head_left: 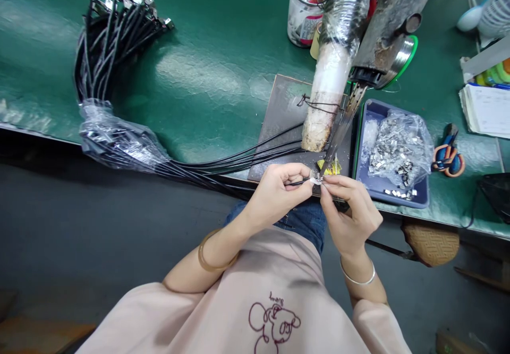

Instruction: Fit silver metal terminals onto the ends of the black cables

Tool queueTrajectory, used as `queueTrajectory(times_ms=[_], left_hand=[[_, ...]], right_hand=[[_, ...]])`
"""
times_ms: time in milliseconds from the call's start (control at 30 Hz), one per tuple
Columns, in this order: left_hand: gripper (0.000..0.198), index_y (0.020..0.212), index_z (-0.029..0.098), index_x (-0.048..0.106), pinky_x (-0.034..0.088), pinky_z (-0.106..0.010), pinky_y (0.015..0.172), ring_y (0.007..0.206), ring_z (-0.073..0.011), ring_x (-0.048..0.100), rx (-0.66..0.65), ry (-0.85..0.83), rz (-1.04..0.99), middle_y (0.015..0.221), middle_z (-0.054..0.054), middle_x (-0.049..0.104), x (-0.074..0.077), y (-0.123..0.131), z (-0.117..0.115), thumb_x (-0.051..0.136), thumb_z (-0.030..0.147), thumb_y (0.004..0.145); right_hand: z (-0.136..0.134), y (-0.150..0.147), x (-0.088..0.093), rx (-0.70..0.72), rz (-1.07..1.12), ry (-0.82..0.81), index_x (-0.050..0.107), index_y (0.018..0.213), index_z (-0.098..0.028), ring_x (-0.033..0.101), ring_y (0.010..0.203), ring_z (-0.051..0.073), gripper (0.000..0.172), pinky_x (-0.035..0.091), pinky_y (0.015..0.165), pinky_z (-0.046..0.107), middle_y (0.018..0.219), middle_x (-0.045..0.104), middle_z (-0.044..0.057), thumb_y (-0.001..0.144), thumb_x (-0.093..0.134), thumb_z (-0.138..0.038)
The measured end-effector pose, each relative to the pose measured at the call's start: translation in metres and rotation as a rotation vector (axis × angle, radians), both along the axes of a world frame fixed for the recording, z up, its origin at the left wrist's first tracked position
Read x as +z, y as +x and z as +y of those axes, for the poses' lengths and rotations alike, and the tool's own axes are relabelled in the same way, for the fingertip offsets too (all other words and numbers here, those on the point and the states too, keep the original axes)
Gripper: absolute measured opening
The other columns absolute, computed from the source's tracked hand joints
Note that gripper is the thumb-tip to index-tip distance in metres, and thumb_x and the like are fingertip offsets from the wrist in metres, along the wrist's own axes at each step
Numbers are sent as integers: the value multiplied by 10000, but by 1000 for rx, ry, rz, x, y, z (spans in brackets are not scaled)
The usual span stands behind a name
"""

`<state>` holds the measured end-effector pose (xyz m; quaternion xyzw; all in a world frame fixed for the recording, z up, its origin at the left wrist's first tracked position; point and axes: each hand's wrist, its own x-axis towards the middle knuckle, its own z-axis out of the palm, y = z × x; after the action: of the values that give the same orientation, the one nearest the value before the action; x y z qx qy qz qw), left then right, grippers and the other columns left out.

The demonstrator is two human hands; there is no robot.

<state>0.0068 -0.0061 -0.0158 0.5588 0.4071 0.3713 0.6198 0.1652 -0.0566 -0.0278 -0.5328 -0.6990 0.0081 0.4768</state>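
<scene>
My left hand (277, 192) pinches the end of a black cable (297, 183) at the table's front edge. Against its fingertips sits a small pale and shiny connector piece (316, 180). From the other side, the fingers of my right hand (350, 205) close at that same piece; what they grip is too small to make out. A mounted soldering iron (338, 136) slants down, its tip right above the connector, between both hands. More black cables (215, 168) run left from the dark work board (281, 104) into a plastic-wrapped bundle (119, 136) with metal plugs at its far end.
A white, wire-tied tube (329, 83) hangs beside the iron. Behind it are a solder spool (400, 61) and a clear tub (305, 11). On the right, a blue tray (422, 197) holds bagged metal shells. Orange-handled cutters (448, 157) and papers (488, 109) lie beyond.
</scene>
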Motion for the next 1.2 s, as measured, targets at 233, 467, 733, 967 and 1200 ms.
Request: queueTrajectory(times_ms=[233, 467, 733, 967, 1200], left_hand=[[97, 760, 109, 646, 164, -209, 463, 510, -52, 220, 34, 58, 16, 568, 77, 310, 3, 1, -1, 583, 159, 814], [96, 734, 120, 618, 157, -214, 467, 514, -53, 198, 3, 23, 28, 565, 87, 261, 0, -1, -1, 586, 161, 814], [113, 724, 133, 588, 158, -219, 474, 521, -56, 203, -1, 23, 6, 573, 88, 263, 1, 1, 0, 589, 162, 832], [118, 725, 130, 596, 161, -220, 474, 517, -54, 205, 12, 32, 3, 573, 87, 268, 2, -1, 2, 597, 167, 837], [116, 714, 130, 607, 163, -213, 471, 516, -56, 203, 15, 38, 15, 562, 85, 274, 8, 0, 5, 614, 188, 814]], right_hand=[[0, -2, 2, -17, 5, 40, 666, 938, -235, 759, 881, 171, 229, 643, 775, 299, 1007, 779, 27, 834, 726, -40], [-3, 1, -2, 18, 43, 1, 638, 917, -219, 751, 874, 164, 218, 635, 777, 303, 985, 776, 38, 832, 706, -30], [1, 2, 5, 39, 16, -33, 660, 937, -225, 746, 884, 159, 227, 629, 808, 301, 977, 769, 26, 842, 721, -28], [3, 1, 8, 22, -22, -33, 689, 957, -224, 746, 900, 157, 227, 627, 834, 292, 1002, 767, 29, 841, 735, -34], [3, 0, 11, 1, -48, 3, 689, 952, -228, 751, 888, 156, 241, 636, 827, 281, 1007, 769, 26, 831, 736, -25]])
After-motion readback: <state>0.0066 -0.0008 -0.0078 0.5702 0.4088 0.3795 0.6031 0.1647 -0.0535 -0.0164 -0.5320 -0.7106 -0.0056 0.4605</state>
